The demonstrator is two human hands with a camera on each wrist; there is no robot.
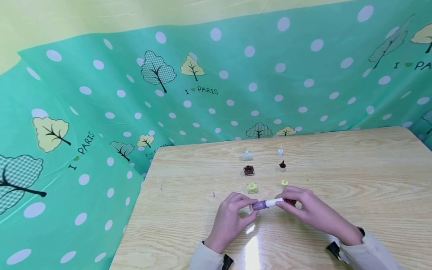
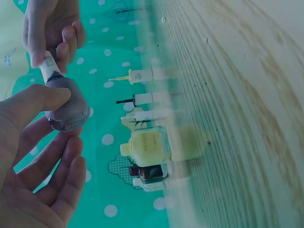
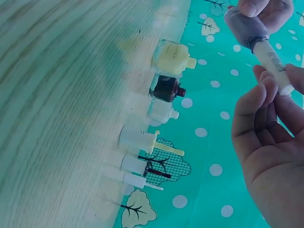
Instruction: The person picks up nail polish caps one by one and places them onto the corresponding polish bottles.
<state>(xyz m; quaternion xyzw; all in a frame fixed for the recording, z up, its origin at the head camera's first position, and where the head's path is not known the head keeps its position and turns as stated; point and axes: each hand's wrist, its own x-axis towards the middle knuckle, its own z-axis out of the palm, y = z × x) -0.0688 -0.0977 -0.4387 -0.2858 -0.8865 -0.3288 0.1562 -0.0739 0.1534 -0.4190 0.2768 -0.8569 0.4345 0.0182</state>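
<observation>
My left hand [image 1: 232,216] pinches a purple nail polish bottle [image 1: 259,205] between thumb and fingers, and the bottle lies sideways above the table. The fingertips of my right hand [image 1: 308,208] pinch its white cap [image 3: 271,64], which sits at the neck; purple polish shows around that joint. Beyond the hands stand three capless bottles: a yellow one [image 1: 252,188], a dark red one [image 1: 248,170] and a whitish one [image 1: 247,155]. To their right the yellow brush cap [image 3: 137,137], dark brush cap [image 3: 134,165] and white brush cap [image 3: 134,180] stand with brushes upward.
The wood-grain table [image 1: 182,225] carries everything. Small specks [image 1: 213,194] lie on its left part. A green dotted cloth [image 1: 202,112] hangs behind and to the left of the table. Light glares off the surface near the front.
</observation>
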